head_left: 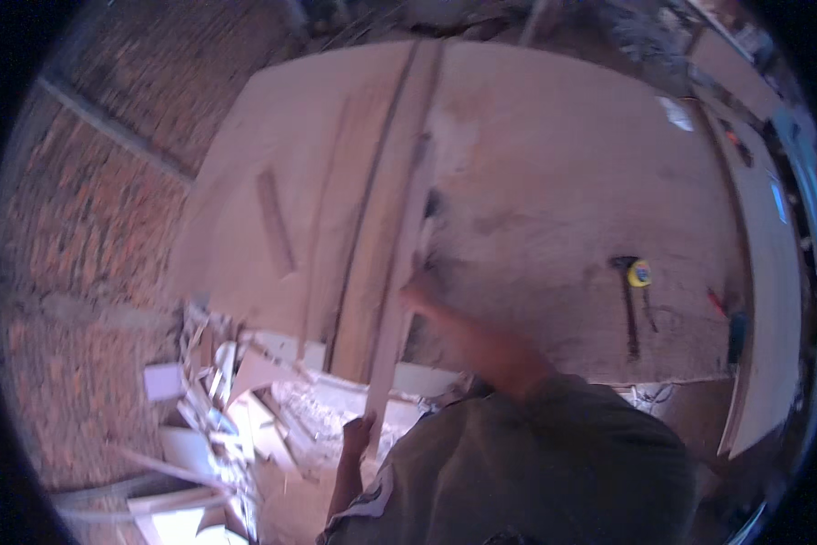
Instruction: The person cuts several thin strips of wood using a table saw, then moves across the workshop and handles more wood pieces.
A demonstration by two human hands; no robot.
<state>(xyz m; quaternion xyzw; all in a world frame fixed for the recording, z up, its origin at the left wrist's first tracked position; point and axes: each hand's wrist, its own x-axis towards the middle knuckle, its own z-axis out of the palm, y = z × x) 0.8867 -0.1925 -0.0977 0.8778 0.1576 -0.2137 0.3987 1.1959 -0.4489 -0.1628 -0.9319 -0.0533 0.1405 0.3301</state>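
Note:
A long, narrow wooden strip (391, 341) runs away from me along the right side of a wider brown plank (369, 272). Its near end sticks out past the edge of the wooden worktable (536, 209). There my left hand (358, 434) is closed round it. Farther up, my right hand (418, 292) is closed at the strip's right edge; motion blurs its fingers. Just beyond that hand, a small dark thing (433, 202) beside the strip is too blurred to name.
On the table's right lie a hammer (631, 313) and a yellow tape measure (639, 272). A short wood strip (276, 221) lies at left. Offcuts (254, 422) pile up below the table's near left edge. A brick wall (86, 227) stands left; a pale board (763, 272) lies right.

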